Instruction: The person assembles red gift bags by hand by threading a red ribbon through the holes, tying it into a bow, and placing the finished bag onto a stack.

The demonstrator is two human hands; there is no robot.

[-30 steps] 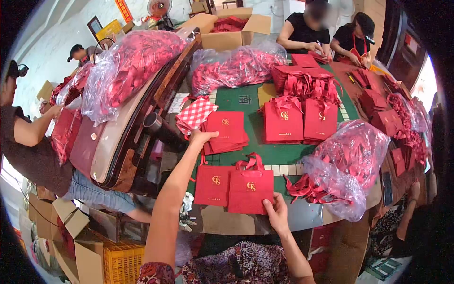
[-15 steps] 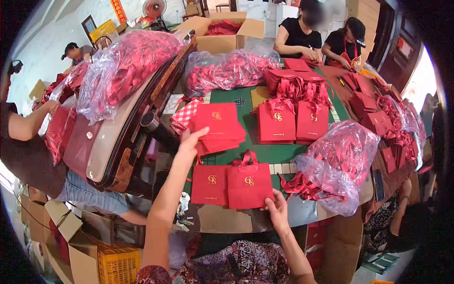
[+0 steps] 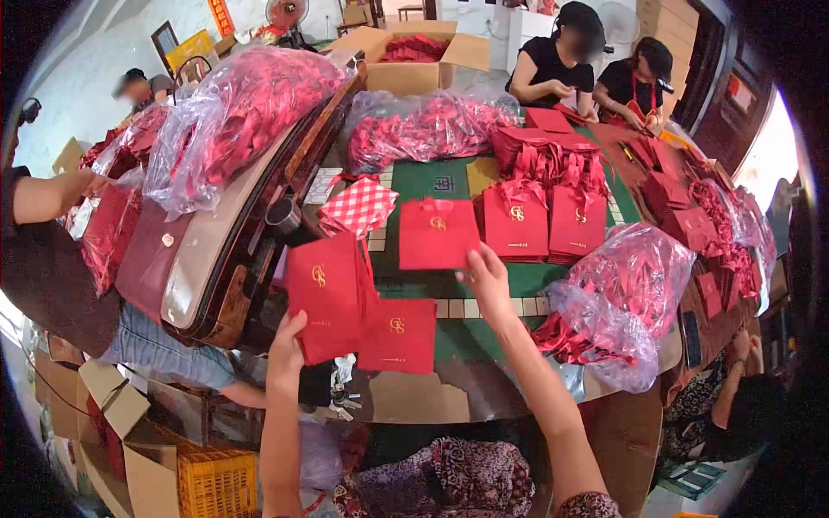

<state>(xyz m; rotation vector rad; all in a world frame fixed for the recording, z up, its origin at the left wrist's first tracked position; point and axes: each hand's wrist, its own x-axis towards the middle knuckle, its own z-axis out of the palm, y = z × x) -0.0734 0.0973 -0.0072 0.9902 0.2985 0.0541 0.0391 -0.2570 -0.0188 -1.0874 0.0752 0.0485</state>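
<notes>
My left hand (image 3: 287, 339) is closed on the lower left edge of a stack of red paper gift bags (image 3: 323, 298) with gold lettering. Another red gift bag (image 3: 406, 338) lies on the table just right of that stack, partly overlapped by it. Farther from me, my right hand (image 3: 485, 283) grips the lower right corner of a single red gift bag (image 3: 438, 246) with a ribbon handle. Beyond it stand two groups of finished-looking bags (image 3: 515, 226) with ribbon handles up.
A clear plastic sack of red ribbons (image 3: 617, 298) sits right; another sack (image 3: 432, 129) lies at the back. A red checked cloth (image 3: 358, 205) and dark cup (image 3: 283, 216) are left, beside a large sack (image 3: 246, 121). Two co-workers (image 3: 553, 73) handle red pieces across the table.
My left hand has come down and left with the stack. My right hand has moved up and away from me, carrying one bag from the near edge.
</notes>
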